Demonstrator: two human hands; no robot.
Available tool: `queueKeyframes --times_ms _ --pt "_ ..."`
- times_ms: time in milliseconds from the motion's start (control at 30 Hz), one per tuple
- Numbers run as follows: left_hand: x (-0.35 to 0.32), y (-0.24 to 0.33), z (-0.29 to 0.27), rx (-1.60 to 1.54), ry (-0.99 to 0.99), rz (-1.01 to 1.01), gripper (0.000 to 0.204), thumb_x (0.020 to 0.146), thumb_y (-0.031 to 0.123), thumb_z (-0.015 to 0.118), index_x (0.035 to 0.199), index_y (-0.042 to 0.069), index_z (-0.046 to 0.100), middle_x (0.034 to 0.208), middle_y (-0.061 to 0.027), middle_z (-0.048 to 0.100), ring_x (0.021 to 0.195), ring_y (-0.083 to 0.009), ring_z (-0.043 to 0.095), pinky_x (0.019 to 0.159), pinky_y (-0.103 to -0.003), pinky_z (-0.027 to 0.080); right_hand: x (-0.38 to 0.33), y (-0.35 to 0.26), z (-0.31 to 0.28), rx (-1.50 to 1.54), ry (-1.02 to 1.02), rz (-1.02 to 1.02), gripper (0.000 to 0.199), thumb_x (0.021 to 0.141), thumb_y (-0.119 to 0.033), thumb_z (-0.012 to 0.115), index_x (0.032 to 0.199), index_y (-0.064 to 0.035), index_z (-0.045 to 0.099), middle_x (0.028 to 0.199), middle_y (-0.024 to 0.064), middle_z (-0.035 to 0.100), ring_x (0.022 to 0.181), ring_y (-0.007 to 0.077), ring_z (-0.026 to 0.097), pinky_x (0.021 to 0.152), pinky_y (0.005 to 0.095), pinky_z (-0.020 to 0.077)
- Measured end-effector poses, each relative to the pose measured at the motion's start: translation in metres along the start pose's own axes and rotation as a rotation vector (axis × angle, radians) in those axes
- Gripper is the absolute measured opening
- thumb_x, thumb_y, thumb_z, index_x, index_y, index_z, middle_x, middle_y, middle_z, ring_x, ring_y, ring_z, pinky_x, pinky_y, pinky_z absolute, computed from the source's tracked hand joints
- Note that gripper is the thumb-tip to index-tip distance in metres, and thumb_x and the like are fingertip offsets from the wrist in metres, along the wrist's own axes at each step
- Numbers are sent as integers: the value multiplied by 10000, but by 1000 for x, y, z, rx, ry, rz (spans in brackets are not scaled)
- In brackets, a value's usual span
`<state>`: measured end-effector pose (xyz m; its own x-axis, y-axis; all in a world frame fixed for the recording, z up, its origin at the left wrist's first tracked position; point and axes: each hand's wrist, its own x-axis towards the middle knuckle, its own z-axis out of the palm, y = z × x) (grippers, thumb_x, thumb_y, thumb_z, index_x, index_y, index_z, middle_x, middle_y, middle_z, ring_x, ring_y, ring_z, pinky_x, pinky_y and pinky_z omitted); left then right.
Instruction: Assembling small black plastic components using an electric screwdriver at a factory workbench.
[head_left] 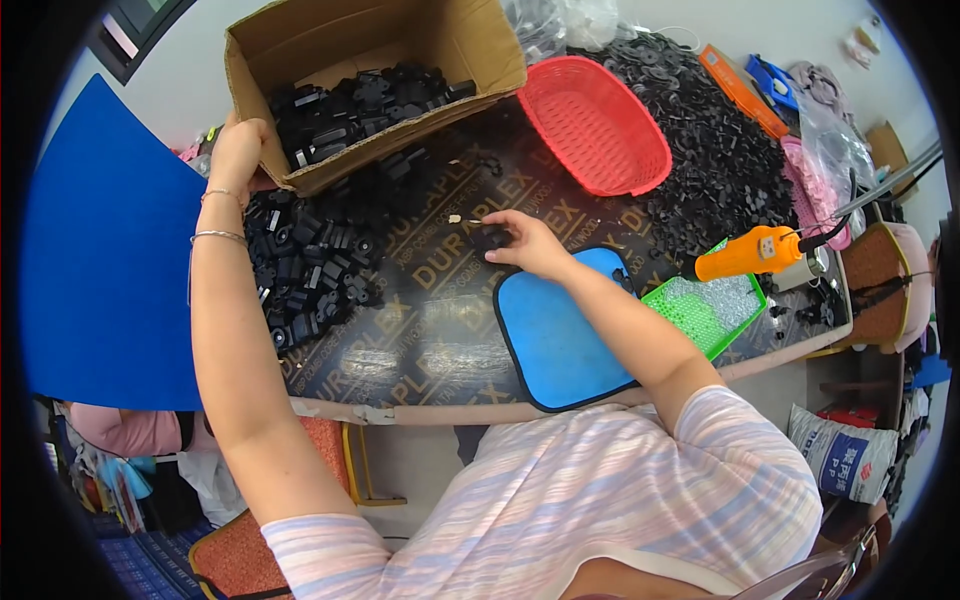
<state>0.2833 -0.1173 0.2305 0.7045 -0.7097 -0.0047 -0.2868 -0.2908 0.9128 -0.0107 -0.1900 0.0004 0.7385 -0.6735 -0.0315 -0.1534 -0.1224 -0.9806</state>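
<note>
My left hand is closed on the left edge of a cardboard box, which is tilted with its opening toward me. Black plastic parts lie inside it. More black plastic parts are heaped on the table below the box, beside my left forearm. Over the middle of the table, my right hand has its thumb and fingers closed around a small black plastic part, mostly covered by the fingers. Just under my right wrist lies a blue mat with a black border.
A red plastic basket stands beyond my right hand, next to a large heap of small black pieces. At the right, an orange electric screwdriver hangs above a green basket of small shiny pieces. A blue panel rises at the left.
</note>
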Motion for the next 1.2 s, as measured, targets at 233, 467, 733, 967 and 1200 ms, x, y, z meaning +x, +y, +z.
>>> queueKeyframes --times_ms 233,467,733,967,1200 --pt "3 -3 -3 9 3 9 508 696 92 453 1202 80 423 969 -150 530 781 -312 599 555 -480 547 -18 -31 5 428 -52 -268 552 702 71 666 1201 -46 463 1179 83 533 1083 174 523 934 301 420" --pt "3 -3 -2 13 5 10 474 697 93 454 1169 72 430 960 -151 527 776 -316 594 554 -486 546 -36 -64 0 -385 205 -582 580 579 54 670 1127 -89 544 1115 82 572 950 226 555 872 330 432" --pt "2 -3 -1 21 26 44 472 703 81 443 1174 73 429 940 -148 525 766 -316 592 517 -475 544 -19 -100 8 -508 607 -1316 543 536 -5 694 1044 -132 553 1123 45 582 904 225 537 809 367 390" --pt "3 -9 -3 9 -3 51 455 694 88 452 1149 74 451 943 -154 539 755 -314 597 497 -477 546 64 -164 17 -601 568 -1130 401 667 33 585 1054 -74 562 1093 117 560 1015 304 530 868 393 429" --pt "0 1 -1 72 9 79 488 686 81 456 1173 58 447 951 -162 548 773 -318 597 508 -472 553 69 -18 -1 -106 664 -384 184 680 10 541 850 -37 594 865 138 580 804 308 574 734 349 471"
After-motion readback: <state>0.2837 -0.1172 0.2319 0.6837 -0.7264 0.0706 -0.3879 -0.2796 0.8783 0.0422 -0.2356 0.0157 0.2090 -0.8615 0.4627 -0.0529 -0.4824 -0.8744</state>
